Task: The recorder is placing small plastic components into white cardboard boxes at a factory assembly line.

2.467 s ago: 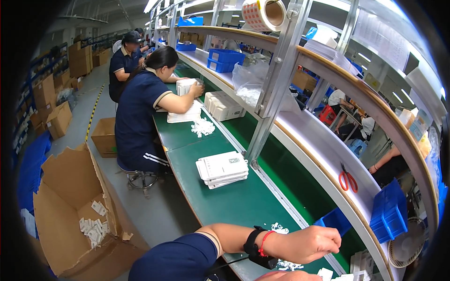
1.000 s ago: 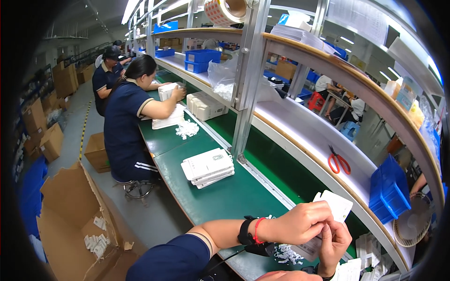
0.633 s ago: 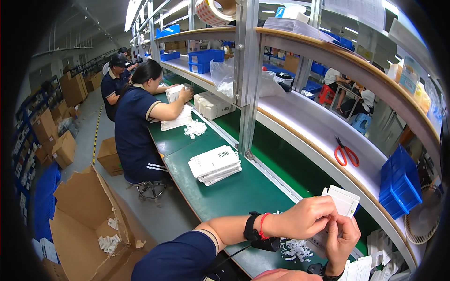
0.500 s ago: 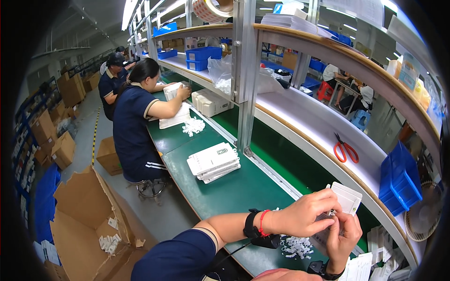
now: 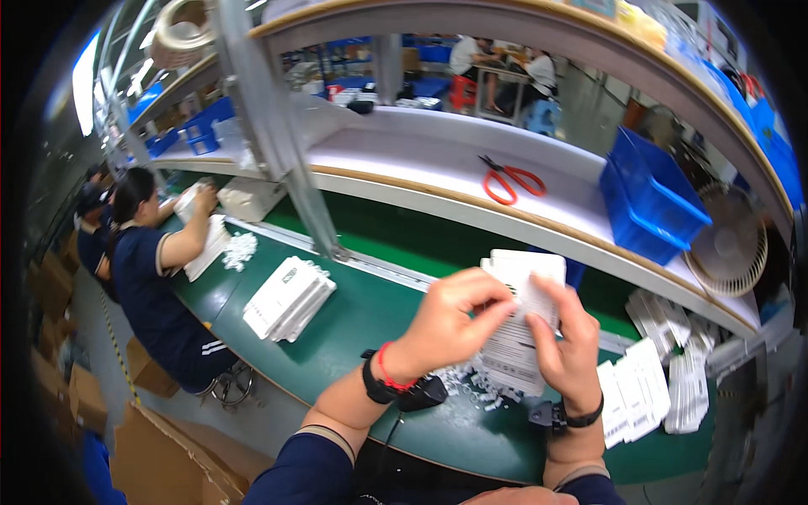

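Note:
In front of me my right hand [image 5: 566, 343] grips a white flat panel [image 5: 515, 358], thumb across its printed face. Another white edge shows behind its top. The fingertips of my left hand [image 5: 459, 316] are pinched together at the panel's left side, by a dark slotted patch. Whether a small piece is between those fingers cannot be made out. Beneath the panel, small white plastic pieces [image 5: 480, 387] lie heaped on the green bench [image 5: 370, 307]. To the right, white printed panels [image 5: 631, 391] lie overlapping; a stack of similar panels [image 5: 290, 299] sits to the left.
Red-handled cutters [image 5: 512, 181] lie on the white shelf [image 5: 404, 156] beyond the bench, left of blue bins [image 5: 652, 198]. A fan [image 5: 728, 240] stands far right. Co-workers [image 5: 164, 278] sit to the left near a cardboard box [image 5: 177, 459]. A metal post [image 5: 278, 143] rises behind the bench.
My view has swung to the right, so the bench and co-workers appear farther left. The panel's printed face now shows more fully. My left fingers remain at the panel, still bent in a pinch.

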Available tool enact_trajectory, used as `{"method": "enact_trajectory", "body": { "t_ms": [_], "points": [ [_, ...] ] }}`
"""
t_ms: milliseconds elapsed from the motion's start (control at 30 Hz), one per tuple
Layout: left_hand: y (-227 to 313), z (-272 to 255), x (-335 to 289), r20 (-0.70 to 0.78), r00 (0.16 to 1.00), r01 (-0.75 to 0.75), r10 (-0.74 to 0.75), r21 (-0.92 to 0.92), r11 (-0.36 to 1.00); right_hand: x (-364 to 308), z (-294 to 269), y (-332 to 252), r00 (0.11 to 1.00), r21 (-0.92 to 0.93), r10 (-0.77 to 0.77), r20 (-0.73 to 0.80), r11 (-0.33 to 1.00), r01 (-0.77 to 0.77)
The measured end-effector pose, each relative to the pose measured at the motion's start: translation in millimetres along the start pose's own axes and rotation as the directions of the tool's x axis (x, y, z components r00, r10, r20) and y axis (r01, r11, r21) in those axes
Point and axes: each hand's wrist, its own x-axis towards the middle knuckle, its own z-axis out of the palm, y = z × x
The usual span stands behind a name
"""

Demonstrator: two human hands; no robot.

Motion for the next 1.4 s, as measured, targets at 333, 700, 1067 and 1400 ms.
{"method": "enact_trajectory", "body": {
  "t_ms": [333, 700, 1067, 1400],
  "points": [
    [-11.6, 10.0, -1.2, -0.067, 0.986, 0.142, -0.15, -0.116, 0.983, -9.7, -1.9, -2.7, 0.953, 0.28, 0.261, 0.151, 0.914, -0.295],
    [-14.1, -4.7, -4.7, -0.08, 0.979, 0.178, -0.19, -0.128, 0.976, -10.8, 13.7, -0.7, 0.988, 0.178, 0.105, 0.113, 0.976, -0.124],
    [-7.9, -4.6, -3.7, -0.107, 0.954, 0.251, -0.281, -0.232, 0.94, -14.9, 24.8, -5.7, 0.984, 0.013, -0.18, -0.017, 0.984, 0.18],
    [-4.6, 9.3, -10.1, -0.277, 0.94, 0.142, -0.198, -0.207, 0.968, -22.9, 24.0, -19.1, 0.981, -0.147, -0.178, -0.078, 0.975, 0.166]
  ]
}}
